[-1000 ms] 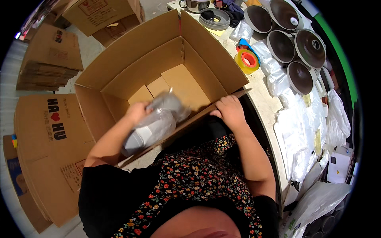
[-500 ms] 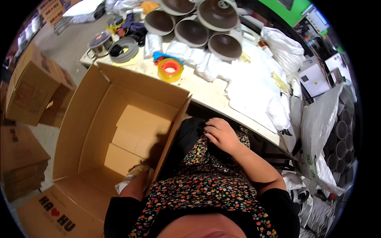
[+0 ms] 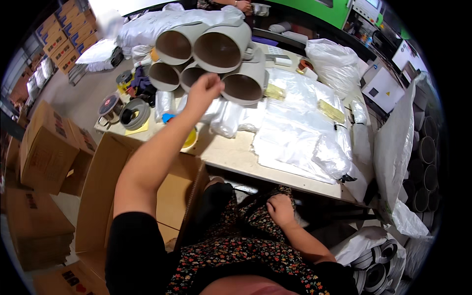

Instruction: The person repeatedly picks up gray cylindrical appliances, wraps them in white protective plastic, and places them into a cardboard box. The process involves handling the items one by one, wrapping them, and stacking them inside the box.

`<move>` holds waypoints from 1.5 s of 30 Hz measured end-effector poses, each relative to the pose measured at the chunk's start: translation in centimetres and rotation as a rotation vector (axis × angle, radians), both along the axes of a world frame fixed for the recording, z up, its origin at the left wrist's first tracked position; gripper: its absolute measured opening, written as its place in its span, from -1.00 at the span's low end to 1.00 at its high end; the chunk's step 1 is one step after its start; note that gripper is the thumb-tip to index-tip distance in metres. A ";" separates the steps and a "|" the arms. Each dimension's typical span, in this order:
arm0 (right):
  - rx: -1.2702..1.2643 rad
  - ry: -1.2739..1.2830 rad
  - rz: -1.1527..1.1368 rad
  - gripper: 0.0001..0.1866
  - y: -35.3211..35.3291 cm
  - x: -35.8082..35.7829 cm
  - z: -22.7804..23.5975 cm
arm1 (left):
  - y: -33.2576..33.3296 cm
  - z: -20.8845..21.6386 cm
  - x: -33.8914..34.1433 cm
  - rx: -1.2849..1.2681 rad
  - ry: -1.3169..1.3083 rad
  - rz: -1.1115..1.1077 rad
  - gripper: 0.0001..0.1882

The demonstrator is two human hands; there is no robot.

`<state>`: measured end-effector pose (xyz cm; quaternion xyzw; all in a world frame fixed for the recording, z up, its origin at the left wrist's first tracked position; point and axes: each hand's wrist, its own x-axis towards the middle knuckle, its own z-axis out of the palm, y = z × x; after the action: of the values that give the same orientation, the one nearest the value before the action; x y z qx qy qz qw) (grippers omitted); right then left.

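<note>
My left hand (image 3: 205, 93) reaches over the table with its fingers curled, in front of a stack of grey cylindrical containers (image 3: 246, 71) with dark brown insides. Whether it touches one, or has anything in its fingers, is hidden. Below my left forearm stands an open cardboard box (image 3: 96, 206), its inside partly covered by the arm. My right hand (image 3: 281, 209) lies on the flowered apron (image 3: 231, 253) over my lap, fingers loosely laid down. A yellow tape roll (image 3: 191, 138) shows partly behind my left forearm.
Clear plastic bags (image 3: 295, 142) cover the right of the table (image 3: 221, 155). A grey ring-shaped coil (image 3: 135, 114) and a lidded cup (image 3: 110, 105) stand at its left. More cartons (image 3: 46, 147) are at the left; a sack of grey tubes (image 3: 393, 162) stands right.
My left hand has come up out of the cardboard box and over the table to the containers. My right hand stays on my lap. The view has tilted upward.
</note>
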<state>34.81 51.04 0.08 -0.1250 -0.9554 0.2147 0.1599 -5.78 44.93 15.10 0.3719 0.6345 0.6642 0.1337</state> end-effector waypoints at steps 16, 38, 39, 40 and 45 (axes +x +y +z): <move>-0.079 0.290 -0.032 -0.92 1.1 2.7 -1.2 | -1.3 9.7 0.7 0.104 -0.010 0.196 -0.74; 0.049 -0.413 -1.064 -0.21 27.9 31.9 27.4 | -8.0 -8.0 21.8 -0.416 0.190 0.036 -0.30; 0.103 -0.308 -1.050 -0.26 28.2 32.6 23.7 | -9.4 -8.3 23.6 -0.380 0.033 -0.022 -0.30; 0.155 -0.200 -1.034 -0.30 28.2 33.1 20.7 | -10.6 -8.4 25.2 -0.341 -0.123 -0.078 -0.30; 0.503 -0.114 -1.033 -0.45 27.0 31.1 20.6 | -12.8 -11.0 24.6 -0.389 -0.421 -0.083 -0.57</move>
<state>65.96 78.09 20.69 -0.5450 -0.7990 -0.1320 0.2170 18.83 32.15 4.06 0.2188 0.6926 0.5864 0.3584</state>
